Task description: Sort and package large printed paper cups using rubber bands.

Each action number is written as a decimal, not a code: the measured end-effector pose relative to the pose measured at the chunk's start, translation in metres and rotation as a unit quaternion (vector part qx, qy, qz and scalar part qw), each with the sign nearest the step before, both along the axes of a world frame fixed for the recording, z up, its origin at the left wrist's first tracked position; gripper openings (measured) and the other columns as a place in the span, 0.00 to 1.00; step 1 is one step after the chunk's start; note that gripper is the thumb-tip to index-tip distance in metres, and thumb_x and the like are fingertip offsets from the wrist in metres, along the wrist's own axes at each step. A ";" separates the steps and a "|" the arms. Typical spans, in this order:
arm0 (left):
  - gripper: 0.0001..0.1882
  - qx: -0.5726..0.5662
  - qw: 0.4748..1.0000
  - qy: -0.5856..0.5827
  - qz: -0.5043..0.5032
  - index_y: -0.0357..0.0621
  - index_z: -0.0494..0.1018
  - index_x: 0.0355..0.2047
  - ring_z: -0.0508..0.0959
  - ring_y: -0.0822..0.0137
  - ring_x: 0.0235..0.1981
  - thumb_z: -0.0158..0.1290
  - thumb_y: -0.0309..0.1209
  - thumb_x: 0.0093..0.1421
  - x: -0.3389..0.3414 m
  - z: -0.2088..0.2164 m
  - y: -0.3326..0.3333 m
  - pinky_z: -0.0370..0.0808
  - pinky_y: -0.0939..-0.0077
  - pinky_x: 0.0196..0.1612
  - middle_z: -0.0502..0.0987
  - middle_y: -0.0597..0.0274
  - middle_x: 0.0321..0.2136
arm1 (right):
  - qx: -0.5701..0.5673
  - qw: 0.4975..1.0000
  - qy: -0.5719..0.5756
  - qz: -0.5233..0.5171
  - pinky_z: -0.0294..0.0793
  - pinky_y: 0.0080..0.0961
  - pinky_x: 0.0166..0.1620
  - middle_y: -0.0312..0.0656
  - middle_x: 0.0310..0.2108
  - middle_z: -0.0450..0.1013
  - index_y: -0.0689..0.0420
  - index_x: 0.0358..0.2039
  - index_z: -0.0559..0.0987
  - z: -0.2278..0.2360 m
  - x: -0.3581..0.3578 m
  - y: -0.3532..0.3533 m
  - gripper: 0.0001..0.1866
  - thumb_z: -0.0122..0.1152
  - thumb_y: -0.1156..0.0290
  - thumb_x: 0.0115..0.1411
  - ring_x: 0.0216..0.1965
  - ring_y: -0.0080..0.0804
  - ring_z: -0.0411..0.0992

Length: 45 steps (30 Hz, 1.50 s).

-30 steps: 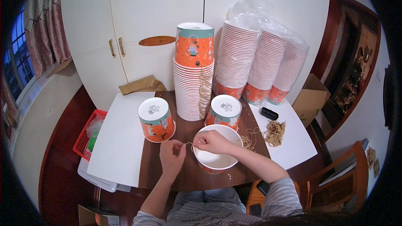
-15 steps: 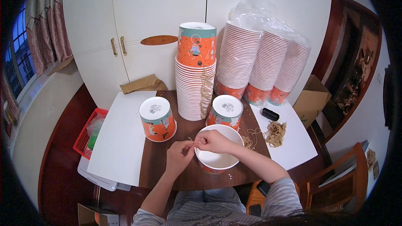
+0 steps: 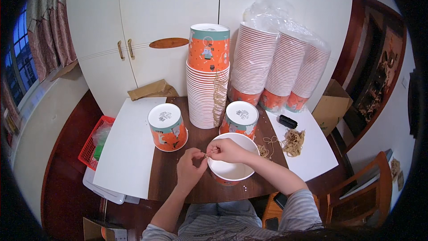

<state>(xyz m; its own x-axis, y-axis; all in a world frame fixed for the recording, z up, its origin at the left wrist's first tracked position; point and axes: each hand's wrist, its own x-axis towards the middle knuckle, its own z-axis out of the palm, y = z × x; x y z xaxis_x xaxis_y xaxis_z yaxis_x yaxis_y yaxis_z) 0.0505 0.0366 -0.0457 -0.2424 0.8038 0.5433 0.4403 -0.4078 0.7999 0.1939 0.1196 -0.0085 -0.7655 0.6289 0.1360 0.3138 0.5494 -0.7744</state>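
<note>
A white-lined paper bucket [image 3: 232,181] with an orange outside stands upright at the table's front, its mouth facing up. At its left rim my left hand [image 3: 191,169] pinches a short bit of thin pale cord [image 3: 206,155], thumb and forefinger bent together. My right hand [image 3: 226,150] reaches across the bucket's mouth and pinches at the same spot, its fingertips close to the left ones. The fingers hide most of the cord and how it meets the rim. Two upside-down buckets stand close by, a left one [image 3: 166,116] and a right one [image 3: 242,114].
Behind rises a tall stack of buckets [image 3: 206,93] with looped cord [image 3: 220,98] hanging down its side. Plastic-wrapped stacks [image 3: 285,62] stand at the back right. A cord heap [image 3: 294,143] and a black object [image 3: 287,121] lie on the right white board [image 3: 312,156].
My left thumb and fingers have parted into a rounder pinch, and the left fingertips have shifted slightly outward. My right hand has barely moved; the buckets stay put.
</note>
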 end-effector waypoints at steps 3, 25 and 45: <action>0.11 0.022 0.999 0.041 0.008 0.40 0.67 0.27 0.73 0.67 0.27 0.54 0.23 0.42 -0.003 -0.010 0.005 0.69 0.76 0.31 0.72 0.61 0.26 | -0.003 1.000 -0.004 0.001 0.63 0.13 0.25 0.30 0.17 0.66 0.61 0.26 0.73 -0.001 0.000 0.000 0.05 0.55 0.74 0.47 0.21 0.13 0.62; 0.02 -0.097 0.985 -0.109 -0.096 0.37 0.70 0.24 0.70 0.80 0.22 0.52 0.23 0.49 -0.004 -0.007 0.005 0.67 0.87 0.26 0.71 0.67 0.20 | -0.005 1.000 0.006 0.017 0.66 0.20 0.27 0.38 0.18 0.68 0.59 0.25 0.70 0.001 0.001 0.000 0.07 0.55 0.71 0.46 0.22 0.24 0.67; 0.03 -0.131 0.941 -0.239 -0.200 0.38 0.70 0.26 0.70 0.80 0.26 0.51 0.22 0.49 -0.008 -0.013 0.008 0.66 0.87 0.32 0.72 0.68 0.23 | -0.061 0.997 0.005 -0.050 0.68 0.20 0.27 0.39 0.19 0.70 0.61 0.26 0.75 -0.014 0.000 0.010 0.09 0.53 0.68 0.47 0.23 0.24 0.69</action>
